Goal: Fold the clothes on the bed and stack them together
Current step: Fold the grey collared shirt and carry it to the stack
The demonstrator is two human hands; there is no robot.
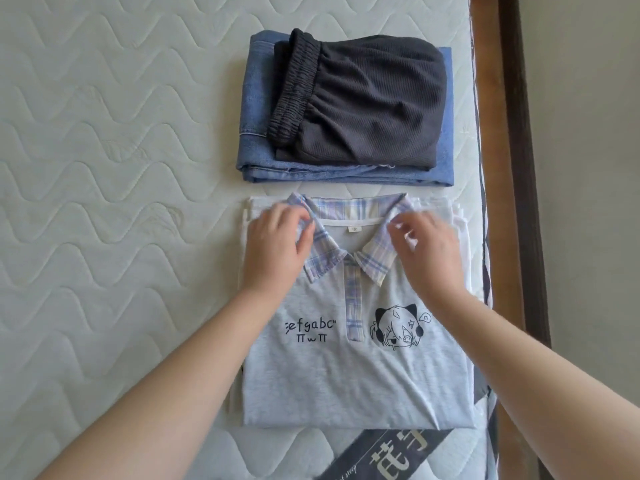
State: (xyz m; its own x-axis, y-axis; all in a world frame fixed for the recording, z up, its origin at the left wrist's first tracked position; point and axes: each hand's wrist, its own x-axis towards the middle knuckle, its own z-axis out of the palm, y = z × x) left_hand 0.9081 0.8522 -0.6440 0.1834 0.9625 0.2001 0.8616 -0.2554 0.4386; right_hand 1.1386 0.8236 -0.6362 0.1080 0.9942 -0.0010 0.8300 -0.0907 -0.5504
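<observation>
The quilted mattress [104,168] fills the left half of the frame, bare of clothes there. Right of it, low in the centre, lies a folded grey polo shirt [346,375] with a plaid collar [325,261], printed letters and a cartoon face — it sits on top of a folded white garment [457,220] whose edges show along its top and right side. The left hand [277,247] rests on the collar's left wing, fingers curled over its edge and seemingly pinching it. The right hand [426,251] is on the collar's right wing; its fingers are blurred, so the grip cannot be told for sure. Above, in the upper centre, a second stack — dark shorts [363,98] with an elastic waistband folded on top of folded blue jeans [256,150]. At the far right runs the wooden bed frame [512,168].
</observation>
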